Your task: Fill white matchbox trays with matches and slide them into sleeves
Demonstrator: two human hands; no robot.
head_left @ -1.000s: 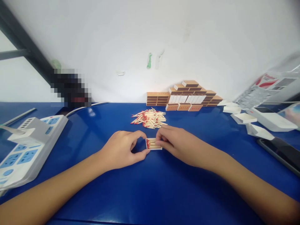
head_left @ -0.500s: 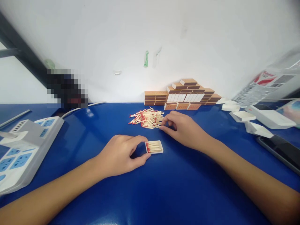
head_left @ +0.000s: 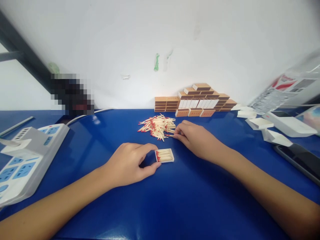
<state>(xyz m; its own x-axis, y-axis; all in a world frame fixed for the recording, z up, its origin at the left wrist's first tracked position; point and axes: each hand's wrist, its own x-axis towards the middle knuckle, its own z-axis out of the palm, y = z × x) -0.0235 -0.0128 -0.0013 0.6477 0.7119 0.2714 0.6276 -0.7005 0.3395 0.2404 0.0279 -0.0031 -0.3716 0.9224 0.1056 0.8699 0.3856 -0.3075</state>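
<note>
A small white matchbox tray (head_left: 172, 159) lies on the blue table, with several red-tipped matches (head_left: 164, 155) side by side in it. My left hand (head_left: 132, 164) grips the tray's left end between thumb and fingers. Behind the tray spreads a loose pile of matches (head_left: 158, 125), their red heads pointing many ways. At the pile's right edge, my right hand (head_left: 193, 137) pinches a match (head_left: 169, 135) between thumb and forefinger, its red head pointing left.
Matchboxes (head_left: 197, 103) stand stacked against the white wall. To the right are folded white papers (head_left: 260, 123), a white box (head_left: 290, 124), a phone (head_left: 300, 163) and a plastic bottle (head_left: 277, 88). A power strip (head_left: 37, 173) with a plugged-in adapter lies on the left.
My right hand has drawn slightly right from the pile, and a match now shows in its fingertips. Some matches at the pile's front edge have shifted. My left hand stays on the tray.
</note>
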